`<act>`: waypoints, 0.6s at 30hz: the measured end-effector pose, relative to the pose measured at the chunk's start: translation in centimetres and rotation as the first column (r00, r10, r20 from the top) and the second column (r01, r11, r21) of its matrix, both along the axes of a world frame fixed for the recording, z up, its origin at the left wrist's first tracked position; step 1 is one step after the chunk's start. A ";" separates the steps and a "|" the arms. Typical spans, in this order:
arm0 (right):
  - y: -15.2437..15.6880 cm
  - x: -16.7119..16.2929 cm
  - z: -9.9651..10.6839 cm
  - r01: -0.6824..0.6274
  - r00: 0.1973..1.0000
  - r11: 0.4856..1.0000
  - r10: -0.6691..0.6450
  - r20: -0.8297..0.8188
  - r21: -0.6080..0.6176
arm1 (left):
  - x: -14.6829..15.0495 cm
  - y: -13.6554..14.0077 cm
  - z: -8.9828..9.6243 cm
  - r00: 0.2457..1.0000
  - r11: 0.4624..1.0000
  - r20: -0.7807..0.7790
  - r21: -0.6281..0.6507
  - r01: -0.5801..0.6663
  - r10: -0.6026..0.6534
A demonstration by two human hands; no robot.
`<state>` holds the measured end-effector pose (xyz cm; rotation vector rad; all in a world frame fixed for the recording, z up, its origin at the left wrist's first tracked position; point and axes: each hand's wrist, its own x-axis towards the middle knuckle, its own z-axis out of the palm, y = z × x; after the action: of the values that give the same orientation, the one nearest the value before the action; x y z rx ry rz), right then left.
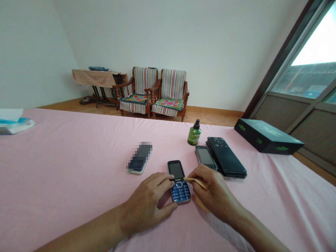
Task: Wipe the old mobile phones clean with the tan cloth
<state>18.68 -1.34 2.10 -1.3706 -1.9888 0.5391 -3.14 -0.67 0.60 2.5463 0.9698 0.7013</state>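
Observation:
A blue keypad phone (180, 190) with a dark screen lies face up on the pink cloth. My left hand (149, 197) grips its left side, with fingertips on the upper edge and the thumb at the lower corner. In my right hand (212, 190) a yellow cloth (195, 180) is pinched, its folded tip touching the phone's right edge just below the screen. More of that cloth hangs beneath the palm, partly hidden. Just beyond the right hand rests a silver-framed phone (205, 156), beside a stack of dark phones or tablets (226, 157).
A green spray bottle (194, 133) stands behind the devices. To the left lies a pixel-blurred phone (140, 157). A black box (267, 135) sits at the right edge of the pink-covered surface (78, 168), a white-and-blue packet (17, 125) at far left. Two chairs (172, 87) stand beyond.

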 end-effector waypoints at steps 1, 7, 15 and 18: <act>0.0 0.0 -0.1 0.000 1.000 1.000 0.000 -0.003 0.003 | 0.0 0.0 0.0 1.000 1.000 0.003 0.000 0.001 -0.001; 0.1 -0.5 -0.2 -0.006 0.999 1.000 0.008 -0.046 0.030 | -0.4 0.0 0.5 0.993 0.993 0.032 -0.030 0.113 -0.112; -0.5 -1.0 -0.7 -0.107 0.994 0.993 0.109 0.033 -0.049 | -0.5 -0.2 0.7 0.977 0.977 0.067 -0.057 0.206 -0.202; -0.9 -0.8 -0.1 -0.162 0.981 0.980 0.173 0.090 -0.118 | -0.5 -0.2 0.8 0.982 0.980 0.049 -0.066 0.187 -0.184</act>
<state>17.84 -2.22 2.03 -1.3252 -2.1986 0.6783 -3.63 -0.87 1.43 2.5087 0.7176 0.6528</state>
